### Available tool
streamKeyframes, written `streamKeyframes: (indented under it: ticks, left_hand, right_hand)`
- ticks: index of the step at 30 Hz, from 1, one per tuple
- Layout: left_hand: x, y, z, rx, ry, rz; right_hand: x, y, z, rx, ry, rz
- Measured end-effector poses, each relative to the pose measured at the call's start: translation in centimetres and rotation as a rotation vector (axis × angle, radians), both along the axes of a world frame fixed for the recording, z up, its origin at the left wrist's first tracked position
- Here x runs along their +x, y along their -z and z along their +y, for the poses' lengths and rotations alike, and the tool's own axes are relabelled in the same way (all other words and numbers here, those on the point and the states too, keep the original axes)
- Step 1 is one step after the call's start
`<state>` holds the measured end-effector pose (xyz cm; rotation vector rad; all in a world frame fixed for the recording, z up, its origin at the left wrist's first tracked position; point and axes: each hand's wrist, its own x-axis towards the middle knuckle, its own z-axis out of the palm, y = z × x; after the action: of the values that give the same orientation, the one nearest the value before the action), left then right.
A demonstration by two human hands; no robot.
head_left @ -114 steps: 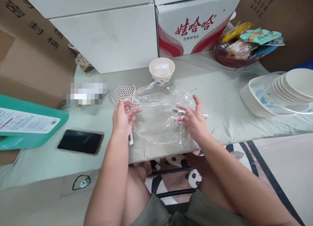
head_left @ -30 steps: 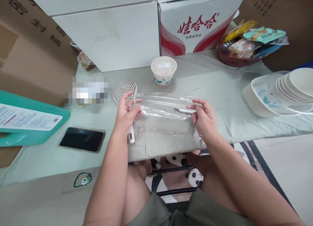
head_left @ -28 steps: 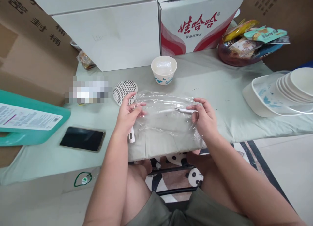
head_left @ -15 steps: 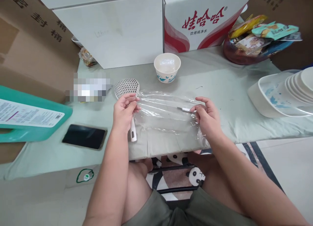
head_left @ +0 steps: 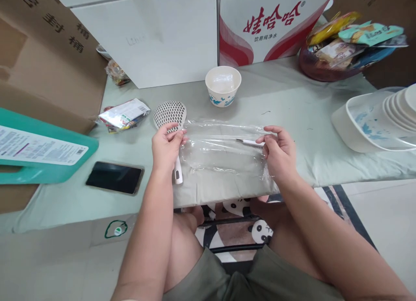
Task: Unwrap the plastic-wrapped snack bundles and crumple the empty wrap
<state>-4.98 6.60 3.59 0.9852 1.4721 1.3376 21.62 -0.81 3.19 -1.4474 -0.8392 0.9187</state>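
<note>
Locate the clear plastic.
In the head view's centre, the clear plastic spans from the left hand to the right hand, in front of the patterned bowl.

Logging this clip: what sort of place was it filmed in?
Probably a home or similar living space, though the view can't confirm it. The cloth-covered table bears a smartphone, a bowl of packaged snacks and a perforated skimmer.

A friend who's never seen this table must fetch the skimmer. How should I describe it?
From the big white box on the table, come nearer to the left hand. The skimmer lies partly hidden by that hand, its white handle pointing toward the near edge. Unlike the bowl, its pale head is full of holes.
</note>
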Motion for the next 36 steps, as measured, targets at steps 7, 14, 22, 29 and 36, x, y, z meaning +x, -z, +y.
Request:
streamKeyframes:
  ticks: [7,14,22,29,36]
  left_hand:
    - [0.4,-0.4,0.2,-0.073,-0.039,-0.066]
    - [0.3,-0.8,0.0,-0.154,0.063,-0.152]
    - [0.1,-0.5,0.3,-0.024,-0.052,-0.165]
    - [-0.6,-0.7,-0.8,-0.063,0.423,-0.064]
    - [-0.6,0.1,-0.2,0.137,0.23,0.191]
  right_hand:
    - [0.2,0.3,0.4,-0.005,0.03,0.049]
    - [0.1,0.4,0.3,0.001,0.008,0.057]
    - [-0.1,0.5,0.1,0.004,-0.017,0.039]
    - [0.3,1.1,0.8,0.0,0.062,0.122]
    - [1.0,1.7,0.3,0.131,-0.148,-0.172]
